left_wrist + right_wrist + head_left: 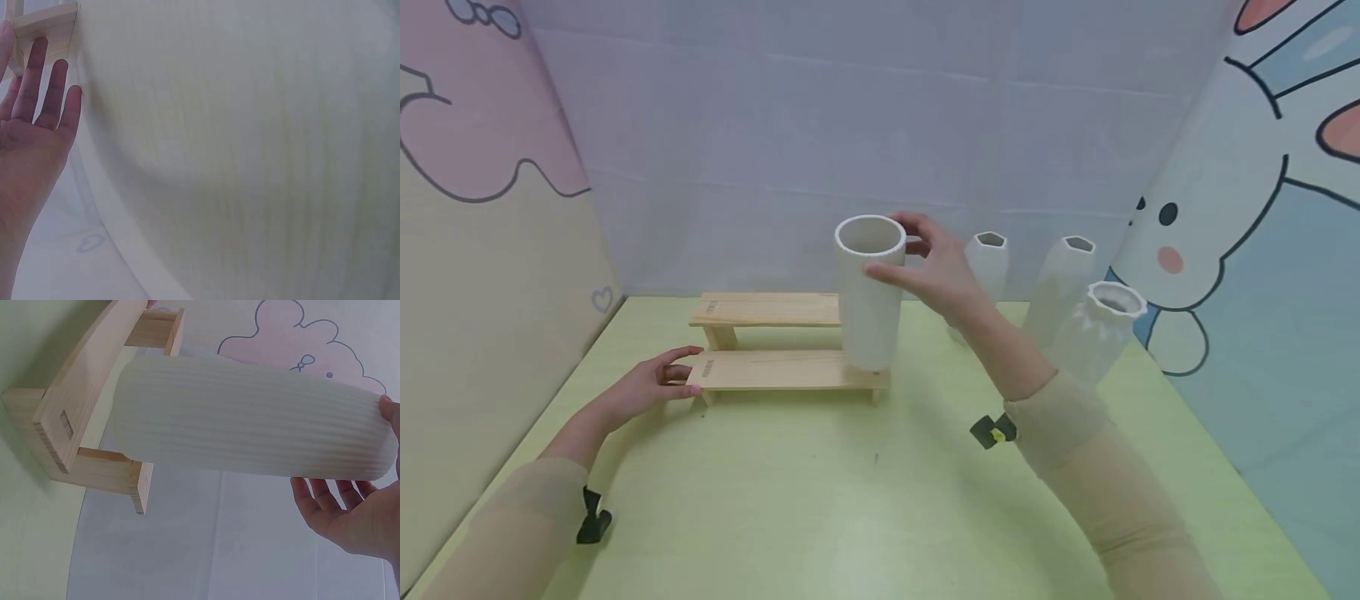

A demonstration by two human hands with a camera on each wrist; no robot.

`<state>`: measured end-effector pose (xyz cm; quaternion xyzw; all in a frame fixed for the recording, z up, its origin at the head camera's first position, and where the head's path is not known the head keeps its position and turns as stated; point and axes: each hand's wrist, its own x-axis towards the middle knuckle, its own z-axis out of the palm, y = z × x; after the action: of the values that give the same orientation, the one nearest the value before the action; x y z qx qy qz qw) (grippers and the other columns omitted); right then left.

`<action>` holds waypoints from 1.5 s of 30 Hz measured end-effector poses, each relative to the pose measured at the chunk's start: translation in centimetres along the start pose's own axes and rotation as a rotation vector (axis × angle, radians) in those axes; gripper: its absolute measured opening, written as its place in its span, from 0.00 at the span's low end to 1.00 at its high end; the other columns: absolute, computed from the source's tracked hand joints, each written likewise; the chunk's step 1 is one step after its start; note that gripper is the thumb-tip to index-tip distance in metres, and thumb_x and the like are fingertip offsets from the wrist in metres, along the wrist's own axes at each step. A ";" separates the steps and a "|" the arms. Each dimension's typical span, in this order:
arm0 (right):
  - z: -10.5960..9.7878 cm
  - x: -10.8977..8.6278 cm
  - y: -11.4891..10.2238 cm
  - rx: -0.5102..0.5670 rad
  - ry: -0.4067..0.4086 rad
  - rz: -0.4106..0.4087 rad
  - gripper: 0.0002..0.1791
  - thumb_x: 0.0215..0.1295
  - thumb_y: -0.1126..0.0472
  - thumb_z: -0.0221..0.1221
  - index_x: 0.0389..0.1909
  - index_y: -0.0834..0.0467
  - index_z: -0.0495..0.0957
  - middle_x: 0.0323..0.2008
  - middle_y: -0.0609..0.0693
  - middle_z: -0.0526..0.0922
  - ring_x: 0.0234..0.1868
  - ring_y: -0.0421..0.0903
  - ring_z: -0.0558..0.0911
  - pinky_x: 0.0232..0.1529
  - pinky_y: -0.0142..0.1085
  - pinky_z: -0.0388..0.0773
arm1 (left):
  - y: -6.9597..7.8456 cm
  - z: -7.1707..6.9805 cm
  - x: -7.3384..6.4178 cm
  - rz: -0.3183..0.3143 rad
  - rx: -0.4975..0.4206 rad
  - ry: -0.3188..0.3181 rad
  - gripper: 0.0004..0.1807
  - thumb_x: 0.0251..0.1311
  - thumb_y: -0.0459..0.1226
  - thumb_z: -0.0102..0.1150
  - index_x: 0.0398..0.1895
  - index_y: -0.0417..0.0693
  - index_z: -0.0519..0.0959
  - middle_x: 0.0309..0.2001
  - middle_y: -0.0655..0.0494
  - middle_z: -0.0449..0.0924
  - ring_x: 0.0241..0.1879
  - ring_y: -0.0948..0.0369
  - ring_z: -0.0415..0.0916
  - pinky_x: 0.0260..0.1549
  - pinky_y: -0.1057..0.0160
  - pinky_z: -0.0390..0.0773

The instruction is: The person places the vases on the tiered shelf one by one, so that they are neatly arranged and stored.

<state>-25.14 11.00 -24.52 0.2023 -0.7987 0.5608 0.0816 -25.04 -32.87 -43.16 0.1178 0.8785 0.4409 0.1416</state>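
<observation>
A tall white ribbed vase (870, 312) stands upright over the right end of a two-step wooden stand (775, 369). My right hand (936, 271) grips it near the rim, thumb in front and fingers behind. In the right wrist view the vase (250, 419) lies across the picture, its base end close to the stand (94, 387); whether it bears on the lower step I cannot tell. My left hand (643, 387) touches the left end of the lower step. Its fingers (55, 94) look nearly straight in the left wrist view.
Several more white vases stand at the right: one with an angular mouth (990, 262), another angular one (1067, 275), and one with a wavy rim (1101, 333). They are partly behind my right arm. A pale curtain (790, 150) hangs behind the green table (760, 500).
</observation>
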 end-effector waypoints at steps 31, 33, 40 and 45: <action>9.5 1.9 -1.9 0.038 -0.050 -0.041 0.38 0.43 0.52 0.75 0.57 0.49 0.71 0.51 0.42 0.76 0.48 0.41 0.77 0.42 0.35 0.78 | -0.4 0.1 0.1 0.030 -0.017 -0.014 0.43 0.60 0.46 0.61 0.73 0.49 0.51 0.60 0.39 0.72 0.49 0.75 0.72 0.53 0.51 0.67; 10.1 1.9 -1.8 0.025 -0.057 -0.042 0.38 0.43 0.51 0.75 0.58 0.50 0.70 0.52 0.42 0.76 0.48 0.41 0.77 0.42 0.34 0.78 | -0.3 0.1 0.0 0.031 -0.022 -0.015 0.43 0.60 0.46 0.61 0.73 0.49 0.51 0.60 0.39 0.72 0.49 0.75 0.72 0.54 0.49 0.66; 12.1 2.2 -1.3 0.015 -0.066 -0.038 0.38 0.44 0.51 0.74 0.58 0.50 0.70 0.53 0.43 0.76 0.48 0.42 0.77 0.42 0.32 0.76 | -0.1 0.1 -0.2 0.030 -0.013 -0.016 0.42 0.60 0.46 0.61 0.73 0.49 0.51 0.59 0.39 0.73 0.50 0.73 0.73 0.54 0.47 0.66; 13.3 2.5 -0.9 0.020 -0.060 -0.041 0.39 0.43 0.51 0.75 0.58 0.50 0.70 0.53 0.43 0.76 0.48 0.41 0.77 0.42 0.31 0.76 | -0.2 0.0 0.0 0.032 -0.010 -0.015 0.42 0.60 0.46 0.61 0.73 0.50 0.52 0.59 0.39 0.73 0.50 0.72 0.73 0.55 0.46 0.65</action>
<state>-25.77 -2.23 -27.64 0.2359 -0.7910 0.5606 0.0670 -25.01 -32.99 -43.31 0.1345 0.8731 0.4468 0.1416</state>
